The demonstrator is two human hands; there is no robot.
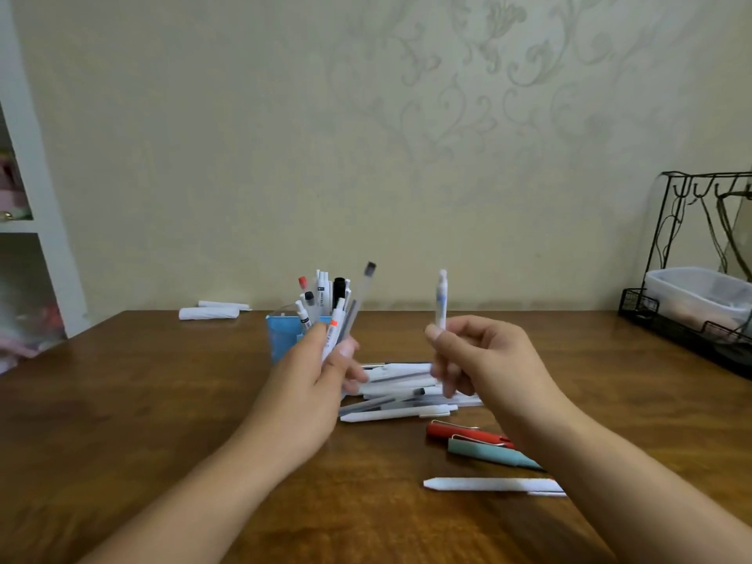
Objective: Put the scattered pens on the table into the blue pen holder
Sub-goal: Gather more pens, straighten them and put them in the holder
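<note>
Both hands raised (left hand (321,372), right hand (484,360)), each gripping pens upright.

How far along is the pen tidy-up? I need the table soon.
Partly done: several pens stand in the blue pen holder. The left hand grips a few pens, the right hand one white pen. A pile, red pen, teal pen remain.

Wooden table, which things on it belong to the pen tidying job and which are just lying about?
Job: blue plastic pen holder; pile of white and grey pens; red clip pen; teal clip pen; white pen.
Lying about: white paper rolls; black wire rack.
</note>
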